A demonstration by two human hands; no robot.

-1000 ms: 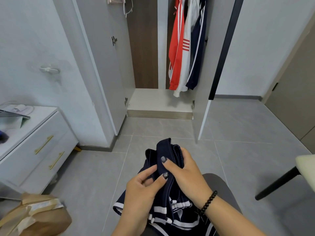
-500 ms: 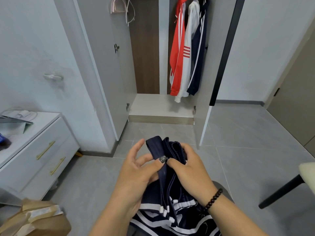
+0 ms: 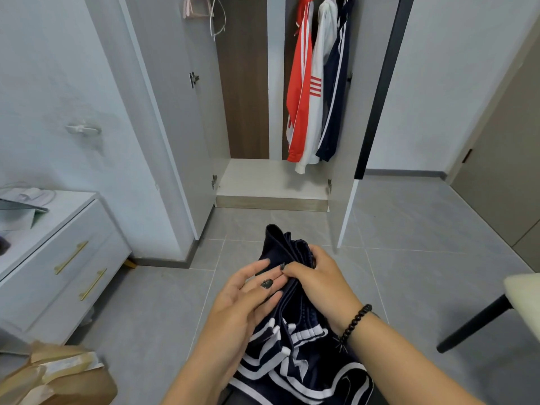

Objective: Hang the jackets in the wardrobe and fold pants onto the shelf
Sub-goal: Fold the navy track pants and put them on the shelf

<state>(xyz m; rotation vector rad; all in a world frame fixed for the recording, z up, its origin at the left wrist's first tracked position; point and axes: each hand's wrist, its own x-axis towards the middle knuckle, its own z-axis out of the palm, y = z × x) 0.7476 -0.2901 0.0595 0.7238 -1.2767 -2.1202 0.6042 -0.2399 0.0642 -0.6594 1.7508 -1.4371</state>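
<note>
Pale grey walls fill the upper left and upper right of the frame, and large grey floor tiles with thin light joints spread across the lower half. At the left edge stands a white drawer unit with two brass bar handles, its top cluttered with pale items. A small white hook is fixed to the left wall. A brown paper bag sits in the lower left corner. A taupe door runs down the right edge, and below it a black chair leg slants under a pale seat. Daylight is soft and even.
</note>
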